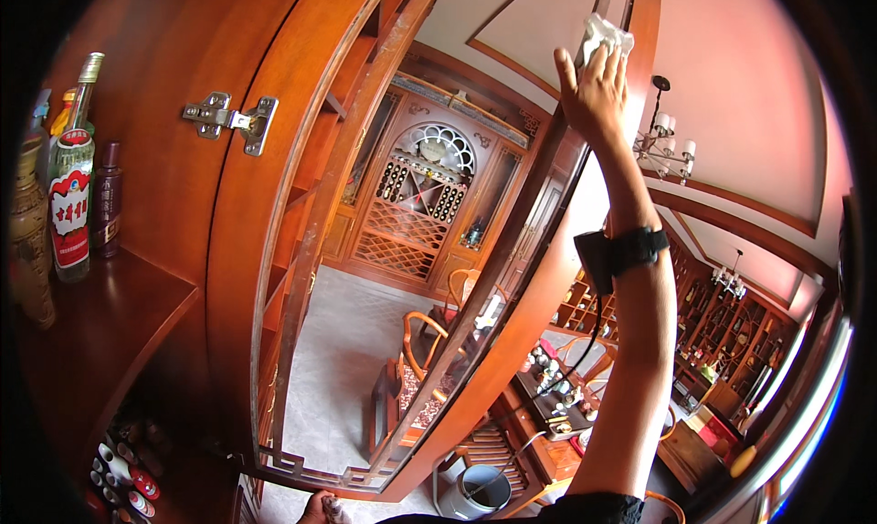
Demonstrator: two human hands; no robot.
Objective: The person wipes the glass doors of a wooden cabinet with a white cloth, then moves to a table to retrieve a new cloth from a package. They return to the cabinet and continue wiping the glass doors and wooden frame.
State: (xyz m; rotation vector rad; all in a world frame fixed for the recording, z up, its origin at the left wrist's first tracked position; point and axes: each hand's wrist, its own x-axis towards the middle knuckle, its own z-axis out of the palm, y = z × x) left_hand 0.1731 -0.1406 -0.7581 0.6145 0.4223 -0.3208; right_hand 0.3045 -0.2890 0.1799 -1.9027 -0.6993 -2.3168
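Note:
My right hand (596, 99) is raised high, fingers extended over a crumpled whitish cloth (606, 36). It presses the cloth against the upper part of the outer wooden frame of an open glass cabinet door (473, 359). A black strap with a small device (620, 257) sits on the right wrist, and a cable hangs from it. Low at the picture's bottom edge, my left hand (316, 507) is partly cut off, just below the door's lower edge. Its fingers close around what looks like a crumpled rag (336, 510).
A metal hinge (229, 122) joins the door to the cabinet. Glass bottles (70, 209) stand on the shelf (137, 284) at left, with small bottles (127, 479) below. A grey bucket (476, 493) stands near the tea table (541, 448). Wooden chairs (418, 366) stand behind the glass.

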